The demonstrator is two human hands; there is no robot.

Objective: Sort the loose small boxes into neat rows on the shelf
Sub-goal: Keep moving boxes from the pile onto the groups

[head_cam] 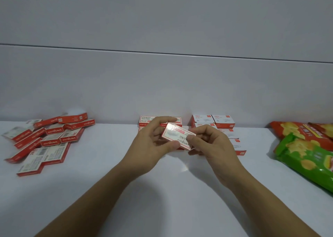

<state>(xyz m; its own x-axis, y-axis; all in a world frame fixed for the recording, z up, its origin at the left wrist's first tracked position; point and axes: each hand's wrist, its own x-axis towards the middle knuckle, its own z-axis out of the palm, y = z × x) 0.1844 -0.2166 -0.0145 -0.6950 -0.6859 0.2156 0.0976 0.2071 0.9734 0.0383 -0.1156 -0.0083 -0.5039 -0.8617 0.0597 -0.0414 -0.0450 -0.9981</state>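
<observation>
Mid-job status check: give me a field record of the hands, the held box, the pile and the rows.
left hand: grips held box at its left end
right hand: pinches its right end
held box: red-and-white, tilted, above the shelf
loose pile: red boxes jumbled at left
sorted row: matching boxes at back, behind hands
white boxes: neat rows, right of centre
snack bags: far right

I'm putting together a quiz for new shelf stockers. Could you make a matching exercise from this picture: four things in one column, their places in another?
Things
1. loose pile of red boxes
2. small box
3. white boxes
4. green snack bag

Places
A. far right of the shelf
B. pinched between left hand and right hand
C. left side of the shelf
D. in rows behind the right hand

Pairs: 1-C, 2-B, 3-D, 4-A
</observation>
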